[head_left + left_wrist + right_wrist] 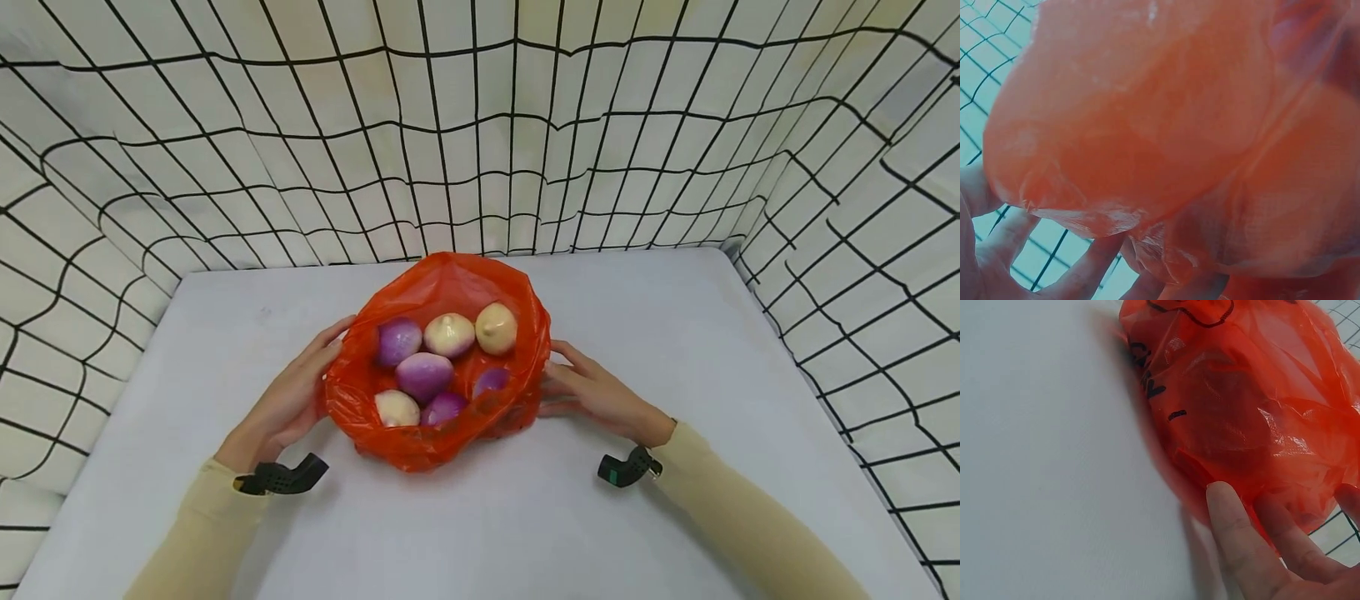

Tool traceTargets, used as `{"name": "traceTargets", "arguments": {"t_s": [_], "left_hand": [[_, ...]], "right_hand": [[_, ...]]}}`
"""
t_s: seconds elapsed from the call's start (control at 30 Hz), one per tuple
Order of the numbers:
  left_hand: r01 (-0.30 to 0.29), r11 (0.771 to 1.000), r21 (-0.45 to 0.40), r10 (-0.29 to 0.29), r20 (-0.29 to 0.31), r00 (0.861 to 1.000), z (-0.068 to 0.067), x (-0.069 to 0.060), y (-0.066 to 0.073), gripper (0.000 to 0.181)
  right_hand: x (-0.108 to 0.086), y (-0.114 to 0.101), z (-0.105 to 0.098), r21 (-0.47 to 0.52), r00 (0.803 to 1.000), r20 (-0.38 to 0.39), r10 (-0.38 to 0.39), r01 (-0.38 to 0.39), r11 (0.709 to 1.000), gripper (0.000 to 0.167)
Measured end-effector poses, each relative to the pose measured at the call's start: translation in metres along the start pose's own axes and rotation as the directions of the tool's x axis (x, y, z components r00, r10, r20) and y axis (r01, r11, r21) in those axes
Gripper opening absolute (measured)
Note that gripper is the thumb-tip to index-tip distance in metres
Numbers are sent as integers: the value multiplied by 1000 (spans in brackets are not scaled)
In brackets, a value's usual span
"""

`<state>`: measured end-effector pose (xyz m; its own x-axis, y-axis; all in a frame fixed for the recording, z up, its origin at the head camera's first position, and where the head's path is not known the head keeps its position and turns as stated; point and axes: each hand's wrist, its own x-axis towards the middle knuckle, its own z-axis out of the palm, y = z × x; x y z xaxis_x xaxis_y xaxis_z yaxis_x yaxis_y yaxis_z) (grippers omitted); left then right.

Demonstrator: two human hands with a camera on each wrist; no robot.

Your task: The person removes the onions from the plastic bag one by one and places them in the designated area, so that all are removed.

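A red plastic bag [446, 279] sits wide-mouthed on the table in the head view. Inside it lie several onions, some purple, such as the onion [424, 377] in the middle, and some pale, such as the onion [496, 328] at the right. My left hand [288, 404] touches the bag's left side with extended fingers [1088, 269], some partly hidden under the plastic in the left wrist view. On the opposite side, my right hand [592, 396] rests lightly spread fingers [1235, 519] against the bag. Dark printing shows on the plastic in the right wrist view.
The white table [465, 533] extends around the bag. Black netting [513, 117] over pale walls rises at the back and both sides. Each wrist wears a black device, one on the left [292, 475] and one on the right [626, 468].
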<state>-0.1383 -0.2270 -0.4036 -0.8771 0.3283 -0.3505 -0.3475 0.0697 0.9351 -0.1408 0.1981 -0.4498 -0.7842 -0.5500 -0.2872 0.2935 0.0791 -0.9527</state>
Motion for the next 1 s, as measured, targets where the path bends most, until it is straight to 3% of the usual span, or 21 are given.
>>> {"name": "traceTargets", "arguments": {"t_s": [0.47,0.63,0.73,0.83,0.93,1.0], "left_hand": [[30,998,56,-33,61,998,45,22,8,59],[34,989,141,-47,90,995,45,24,9,59],[7,970,242,-30,91,995,38,22,12,63],[-28,937,348,5,67,998,32,19,17,66],[-59,903,425,47,39,998,29,17,22,69],[-74,891,448,71,24,997,28,17,25,68]], "right_hand": [[-45,2,-30,-101,999,-51,8,-13,995,52],[-61,-9,-40,-255,986,-167,17,-60,965,52],[-68,-25,-44,-395,955,-291,-65,-58,917,48],[-71,-46,-40,-502,897,-391,-209,-17,865,37],[-70,-67,-29,-564,835,-413,-364,79,822,26],[-66,-77,-18,-591,810,-382,-446,157,791,23]]}}
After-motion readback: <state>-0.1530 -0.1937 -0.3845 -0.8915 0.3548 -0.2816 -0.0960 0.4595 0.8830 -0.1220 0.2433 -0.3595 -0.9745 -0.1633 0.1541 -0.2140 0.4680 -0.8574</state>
